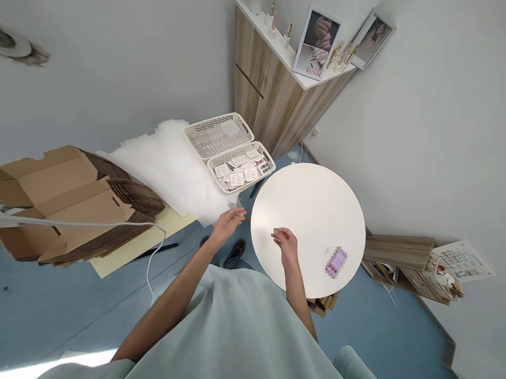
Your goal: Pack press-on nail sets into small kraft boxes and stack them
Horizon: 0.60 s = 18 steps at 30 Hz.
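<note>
My left hand [228,224] hovers in front of the lower basket, just left of the round white table [317,209]. Its fingers stretch to the right, and I see nothing in them. Over the table's left part is my right hand [287,243], with loosely bent fingers pointing left and a small gap between the tips. No held thing shows there either. The white basket [273,168] nearest my left hand holds many small white cards and packets. Right behind it stands a second white basket [188,137] with clear plastic pieces. A blurred purple item [336,262] lies on the round table.
Flattened brown cardboard boxes [66,182] and white foam sheets [171,165] are piled on a pale yellow table [106,266] at left. A white cable [164,231] hangs in front. Behind stands a wooden cabinet [269,92] with picture frames [317,42]. A low shelf [400,249] is at right.
</note>
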{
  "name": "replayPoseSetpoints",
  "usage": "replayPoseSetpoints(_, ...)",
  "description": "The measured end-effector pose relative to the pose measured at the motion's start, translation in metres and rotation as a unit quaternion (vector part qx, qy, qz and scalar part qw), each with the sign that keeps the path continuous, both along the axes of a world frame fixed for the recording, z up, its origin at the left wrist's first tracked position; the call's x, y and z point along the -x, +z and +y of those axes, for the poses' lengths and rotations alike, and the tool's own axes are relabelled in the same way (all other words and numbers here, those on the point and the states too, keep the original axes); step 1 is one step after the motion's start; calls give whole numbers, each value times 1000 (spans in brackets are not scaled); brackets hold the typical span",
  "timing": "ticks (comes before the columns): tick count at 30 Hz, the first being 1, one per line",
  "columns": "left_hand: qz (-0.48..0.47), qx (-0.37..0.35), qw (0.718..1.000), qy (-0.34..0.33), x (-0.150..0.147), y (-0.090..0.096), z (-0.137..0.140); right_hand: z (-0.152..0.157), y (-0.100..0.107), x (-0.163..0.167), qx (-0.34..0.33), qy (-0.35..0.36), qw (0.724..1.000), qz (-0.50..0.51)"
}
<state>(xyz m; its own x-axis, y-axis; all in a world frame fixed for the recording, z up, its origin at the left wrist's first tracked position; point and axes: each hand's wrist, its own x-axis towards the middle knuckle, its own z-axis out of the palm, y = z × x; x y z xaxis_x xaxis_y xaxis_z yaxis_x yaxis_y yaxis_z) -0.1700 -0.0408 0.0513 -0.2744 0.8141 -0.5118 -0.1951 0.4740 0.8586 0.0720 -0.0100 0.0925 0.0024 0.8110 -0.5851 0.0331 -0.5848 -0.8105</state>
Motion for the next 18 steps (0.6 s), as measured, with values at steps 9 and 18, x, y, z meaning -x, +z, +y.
replayPoseSetpoints(9,92,0,996,-11,72,-35,105,-18,27,21,-14,-105,993,-43)
replayPoseSetpoints(18,304,37,935,-180,93,-48,198,-51,41,47,-24,-187,977,-103)
